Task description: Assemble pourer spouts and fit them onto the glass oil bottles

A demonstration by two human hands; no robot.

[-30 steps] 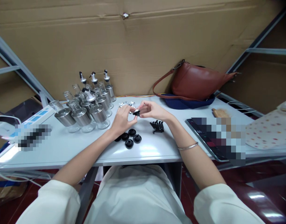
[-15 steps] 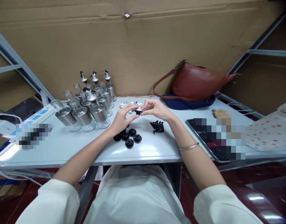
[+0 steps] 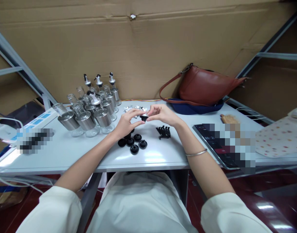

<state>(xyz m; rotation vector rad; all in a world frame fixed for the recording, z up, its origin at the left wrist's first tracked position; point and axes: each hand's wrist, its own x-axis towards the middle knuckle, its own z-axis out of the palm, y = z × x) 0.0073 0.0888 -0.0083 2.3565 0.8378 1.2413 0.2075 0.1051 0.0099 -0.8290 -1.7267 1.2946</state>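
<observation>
In the head view, I am holding both hands together just above the middle of the pale grey desk (image 3: 66,152). My left hand (image 3: 125,124) is curling in from the left, thumb and forefinger pinched onto a small black round cap with a silvery top (image 3: 143,117). My right hand (image 3: 163,115) is meeting it from the right, its fingertips closed on the same cap while the other fingers are bending loosely. The cap is hanging in the air between the two hands, a little above centre of the frame, clear of the desk.

Just below my left hand, a cluster of loose black round rubber stoppers (image 3: 134,142) is lying on the desk. Below my right hand, a small heap of thin black plastic spout pieces (image 3: 164,131) is resting near my wrist, which is wearing a thin silver bangle (image 3: 196,152). Behind the hands, a scatter of small shiny metal parts (image 3: 132,108) is lying near the back edge.

At centre left, a group of clear glass bottles with brushed steel sleeves (image 3: 90,116) is standing; some at the back are carrying pourer tops. At upper right, a brown leather shoulder bag (image 3: 206,85) is sitting on a folded navy cloth (image 3: 194,106), against the brown cardboard wall (image 3: 148,48).
</observation>
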